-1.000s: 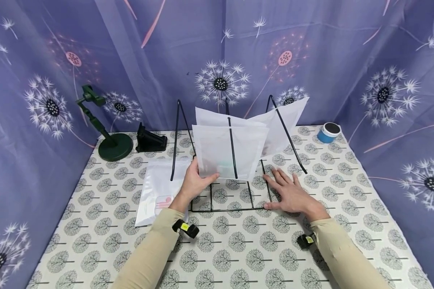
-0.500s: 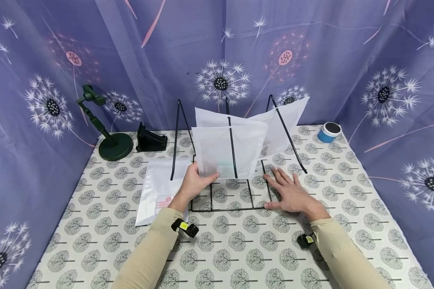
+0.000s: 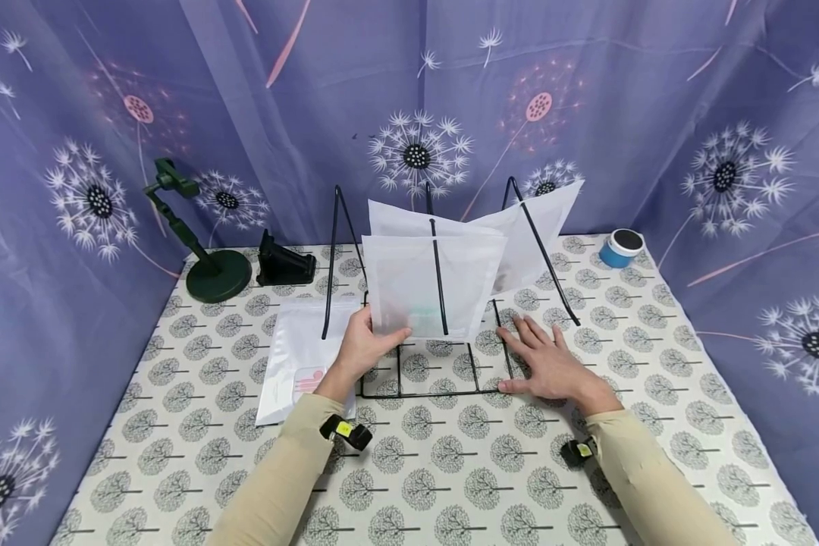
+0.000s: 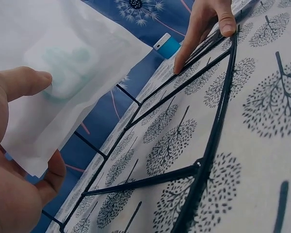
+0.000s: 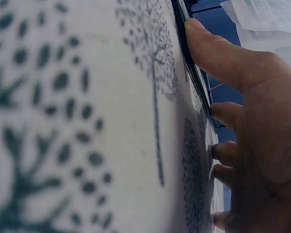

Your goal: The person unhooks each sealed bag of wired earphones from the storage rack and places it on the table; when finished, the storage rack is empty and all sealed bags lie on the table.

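Observation:
My left hand (image 3: 363,350) pinches the lower left part of a white translucent pouch (image 3: 423,280), thumb in front and fingers behind. The pouch stands upright behind the middle prong of a black wire rack (image 3: 437,395); a pale green print shows through it in the left wrist view. My right hand (image 3: 546,364) lies with fingers spread on the table, thumb and fingertips touching the rack's right base wire. More white pouches (image 3: 539,227) lean in the rack behind the held one. Another white pouch (image 3: 287,364) with a pink print lies flat on the table, left of the rack.
At the back left stand a dark green stand (image 3: 218,277) and a black phone holder (image 3: 285,262). A blue and white round jar (image 3: 621,249) sits at the back right. Purple dandelion curtains (image 3: 300,136) enclose the table on three sides.
The held pouch shifts only very slightly in the left hand's pinch. My right hand stays in place on the rack's edge.

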{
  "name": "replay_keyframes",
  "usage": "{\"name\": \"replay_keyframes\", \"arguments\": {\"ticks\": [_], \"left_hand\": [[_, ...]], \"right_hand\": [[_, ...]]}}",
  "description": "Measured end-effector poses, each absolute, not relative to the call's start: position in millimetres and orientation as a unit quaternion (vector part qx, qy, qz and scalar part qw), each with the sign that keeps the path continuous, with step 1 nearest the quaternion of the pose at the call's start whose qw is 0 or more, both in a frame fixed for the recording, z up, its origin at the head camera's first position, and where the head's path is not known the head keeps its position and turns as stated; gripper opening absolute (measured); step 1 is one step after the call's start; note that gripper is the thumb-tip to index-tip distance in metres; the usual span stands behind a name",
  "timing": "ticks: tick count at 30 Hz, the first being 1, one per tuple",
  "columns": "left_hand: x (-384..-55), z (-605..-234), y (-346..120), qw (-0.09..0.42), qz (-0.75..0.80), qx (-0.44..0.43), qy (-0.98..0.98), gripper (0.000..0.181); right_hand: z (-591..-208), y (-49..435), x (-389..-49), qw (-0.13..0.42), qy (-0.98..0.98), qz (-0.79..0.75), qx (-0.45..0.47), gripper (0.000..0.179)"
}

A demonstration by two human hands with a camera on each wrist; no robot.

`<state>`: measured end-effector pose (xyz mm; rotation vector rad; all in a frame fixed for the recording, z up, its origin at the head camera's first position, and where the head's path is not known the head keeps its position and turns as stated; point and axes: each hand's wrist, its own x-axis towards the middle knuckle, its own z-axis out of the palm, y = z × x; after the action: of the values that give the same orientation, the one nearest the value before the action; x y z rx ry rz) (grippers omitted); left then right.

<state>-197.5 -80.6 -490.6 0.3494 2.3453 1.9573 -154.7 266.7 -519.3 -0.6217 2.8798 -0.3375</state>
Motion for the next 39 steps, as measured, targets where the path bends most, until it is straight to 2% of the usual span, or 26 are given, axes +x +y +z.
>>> {"name": "replay_keyframes", "arguments": {"ticks": [11, 26, 39], "left_hand": [[-192, -487, -80, 0.066, 0.639, 0.109, 0.759, 0.050], [-186, -489, -81, 0.076, 0.633, 0.100, 0.764, 0.050], [-181, -491, -83, 0.068, 0.637, 0.132, 0.756, 0.048]], "right_hand": [[-521, 267, -155, 0.089, 0.968, -0.115, -0.205, 0.105], [-521, 268, -155, 0.081, 0.967, -0.121, -0.207, 0.105], [-519, 266, -154, 0.088, 0.968, -0.120, -0.204, 0.104]]}}
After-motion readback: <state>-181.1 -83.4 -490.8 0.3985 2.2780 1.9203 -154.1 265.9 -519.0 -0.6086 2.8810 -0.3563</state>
